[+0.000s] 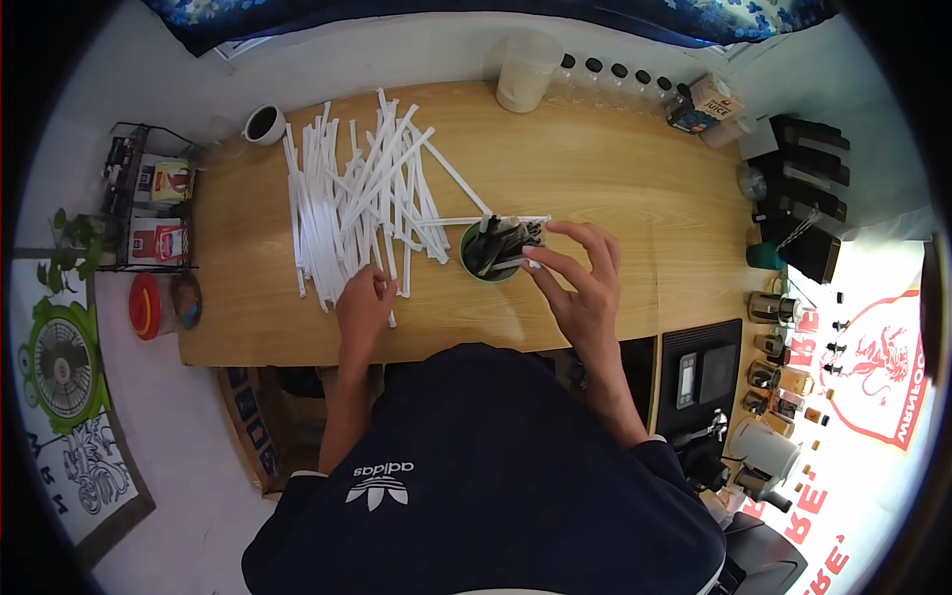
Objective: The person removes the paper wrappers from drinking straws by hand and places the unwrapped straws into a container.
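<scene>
A large loose pile of straws in white paper wrappers (342, 198) lies on the wooden table. At the pile's near edge is my left hand (365, 299), its fingers curled together; whether anything is in them is hidden. To the right of the pile stands a green cup (466, 260) with dark, patterned packets (506, 241) and some white straws inside. My right hand (587, 278) is at the cup's right side. Its thumb and index finger pinch the end of a white wrapped straw (508, 265) that lies across the cup's opening, while the other fingers stay apart.
Two straws reach from the pile toward the cup. Along the back wall stand a translucent pitcher (529, 71), several black-capped bottles (619, 83) and a juice carton (707, 103). A white cup (265, 125) sits at the back left. A digital scale (702, 375) is at lower right.
</scene>
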The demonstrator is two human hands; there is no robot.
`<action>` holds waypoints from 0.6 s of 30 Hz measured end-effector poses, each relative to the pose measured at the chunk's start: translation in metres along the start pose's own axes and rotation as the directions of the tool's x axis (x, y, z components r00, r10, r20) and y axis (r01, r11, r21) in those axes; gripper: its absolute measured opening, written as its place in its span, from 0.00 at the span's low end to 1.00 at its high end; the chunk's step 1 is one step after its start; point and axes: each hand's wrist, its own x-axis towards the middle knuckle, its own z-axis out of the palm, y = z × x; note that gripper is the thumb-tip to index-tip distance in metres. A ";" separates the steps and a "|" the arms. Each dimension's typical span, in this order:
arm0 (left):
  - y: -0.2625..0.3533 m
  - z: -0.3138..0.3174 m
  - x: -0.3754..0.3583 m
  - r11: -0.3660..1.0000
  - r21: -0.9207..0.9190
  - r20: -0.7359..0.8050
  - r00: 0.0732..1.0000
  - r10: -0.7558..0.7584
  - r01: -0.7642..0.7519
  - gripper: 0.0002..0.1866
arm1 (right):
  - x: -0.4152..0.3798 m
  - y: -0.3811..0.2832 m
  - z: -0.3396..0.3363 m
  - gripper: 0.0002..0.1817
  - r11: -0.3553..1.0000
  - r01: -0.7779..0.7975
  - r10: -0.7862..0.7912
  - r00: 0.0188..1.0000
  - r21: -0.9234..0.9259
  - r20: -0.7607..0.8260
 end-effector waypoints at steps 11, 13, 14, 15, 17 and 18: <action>-0.011 0.008 0.002 0.998 0.047 -0.118 0.992 0.038 -0.032 0.14 | -0.006 0.008 0.017 0.17 0.990 -0.122 0.120 0.992 -0.067 -0.030; -0.015 0.011 0.003 0.999 0.028 -0.113 0.993 0.027 -0.024 0.14 | -0.007 0.010 0.018 0.20 0.987 -0.154 0.152 0.988 -0.037 -0.037; -0.017 0.012 0.003 1.000 0.011 -0.108 0.994 0.011 -0.010 0.14 | -0.007 0.009 0.017 0.20 0.988 -0.151 0.149 0.988 -0.038 -0.040; -0.017 0.011 0.004 1.000 -0.007 -0.103 0.995 -0.005 0.005 0.14 | -0.007 0.007 0.016 0.21 0.988 -0.152 0.151 0.988 -0.017 -0.046; -0.017 0.009 0.005 0.998 -0.056 -0.072 0.996 -0.045 0.041 0.13 | -0.009 0.004 0.012 0.23 0.988 -0.154 0.155 0.986 0.023 -0.055; -0.017 0.008 0.006 0.991 -0.103 -0.036 0.996 -0.084 0.080 0.12 | -0.011 0.003 0.011 0.23 0.988 -0.152 0.153 0.987 0.022 -0.057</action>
